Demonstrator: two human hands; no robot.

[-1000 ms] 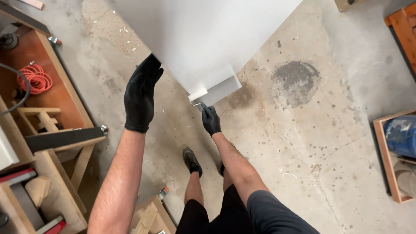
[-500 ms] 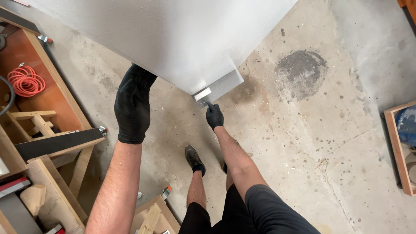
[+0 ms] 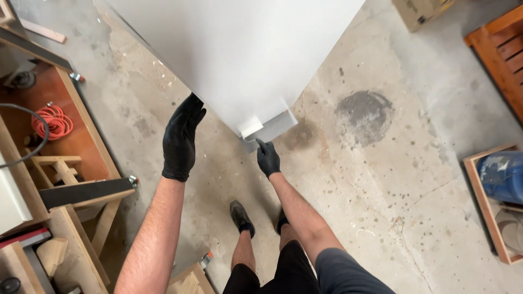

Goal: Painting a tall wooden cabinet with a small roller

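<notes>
A large white board (image 3: 239, 54) is held up in front of me and fills the top middle of the head view. My left hand (image 3: 181, 139), in a black glove, grips the board's near edge with the fingers flat against it. My right hand (image 3: 267, 157), also gloved in black, reaches under the board's lower corner, where a small white and grey block (image 3: 268, 126) sticks out; its fingers touch the underside there. Below, my legs and black shoes (image 3: 241, 216) stand on the concrete floor (image 3: 348, 179).
A wooden workbench (image 3: 71, 163) with a coiled orange cable (image 3: 52, 122) and clamps stands at the left. A wooden crate with a blue container (image 3: 504, 177) sits at the right edge. A dark stain (image 3: 364, 115) marks the floor. Wooden slats (image 3: 498, 49) and a cardboard box (image 3: 422, 11) lie top right.
The board has swung slightly, and both hands have stayed at its lower edge. My right hand now sits a little closer under the corner block.
</notes>
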